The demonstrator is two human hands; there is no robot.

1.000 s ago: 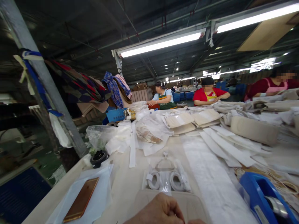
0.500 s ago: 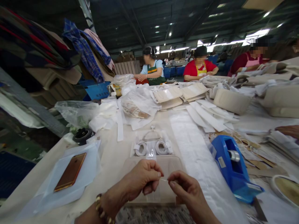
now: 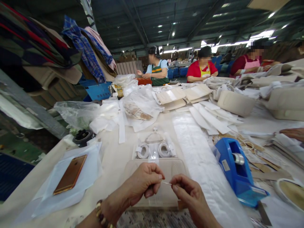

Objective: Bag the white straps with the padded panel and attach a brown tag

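Note:
My left hand (image 3: 142,184) and my right hand (image 3: 187,192) meet low in the middle of the view. Both pinch the ends of a thin clear strip (image 3: 166,183), which looks like tape, stretched between their fingertips. Under them lies a flat beige padded piece (image 3: 177,167) on the table. Just beyond it sits a clear bag (image 3: 154,148) holding two white coiled cables. A beaded bracelet is on my left wrist.
A blue tape dispenser (image 3: 237,172) stands right of my hands. A gold phone (image 3: 70,174) lies on a plastic sheet at left, a black tape roll (image 3: 83,136) behind it. Beige pieces and white strips (image 3: 211,118) cover the table (image 3: 114,164). Three seated workers sit at the far end.
The view dropped from the ceiling lights to the table a second ago, bringing both hands into view. Over the last half second the hands hold the strip almost still.

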